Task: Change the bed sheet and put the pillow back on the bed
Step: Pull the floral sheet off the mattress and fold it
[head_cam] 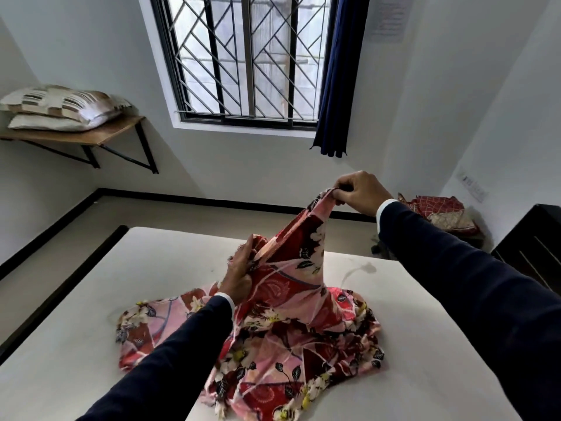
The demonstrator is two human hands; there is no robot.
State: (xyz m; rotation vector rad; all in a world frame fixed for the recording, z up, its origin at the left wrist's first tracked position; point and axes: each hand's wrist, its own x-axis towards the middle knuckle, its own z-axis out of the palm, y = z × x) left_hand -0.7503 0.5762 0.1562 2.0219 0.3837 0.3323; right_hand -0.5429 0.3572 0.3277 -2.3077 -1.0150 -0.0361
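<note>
Floral sheet (273, 338) (bunched on mattress (425, 344)) gripped by both hands.

both hands (239, 268) gripping floral sheet (288, 329), bare mattress (91, 344)

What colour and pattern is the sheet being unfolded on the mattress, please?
The sheet is pink and dark red with white flowers and dark leaves, seen in the head view.

Showing soft, slightly shiny printed cloth in the sheet (282, 323) between both hands; lying matt and smooth under it, the white mattress (425, 344).
</note>
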